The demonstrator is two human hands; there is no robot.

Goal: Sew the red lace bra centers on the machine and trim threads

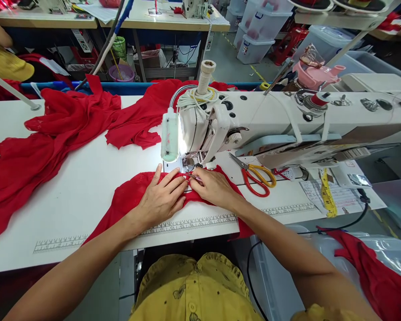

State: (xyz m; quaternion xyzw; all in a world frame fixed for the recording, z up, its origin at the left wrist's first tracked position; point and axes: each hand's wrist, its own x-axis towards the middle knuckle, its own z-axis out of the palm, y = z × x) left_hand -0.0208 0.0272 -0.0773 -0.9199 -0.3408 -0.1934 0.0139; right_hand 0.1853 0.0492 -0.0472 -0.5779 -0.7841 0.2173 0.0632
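Observation:
Red fabric [128,196] lies under the needle area of a white sewing machine [195,129], its end hanging over the table's front edge. My left hand [165,194] rests on this fabric with its fingers spread, just left of the presser foot [188,164]. Close to the foot on the right, my right hand [214,187] has its fingers closed around a small pointed metal tool [192,176], whose tip points left towards my left fingertips. Most of the tool is hidden in the hand, so its exact kind cannot be made out.
Scissors [257,174] with red and orange handles lie right of the machine head. More red fabric [70,120] is heaped on the left. A yellow measuring tape [327,194] lies over papers at the right. A lamp [169,136] hangs beside the needle. Below right stands a clear plastic bin [277,276].

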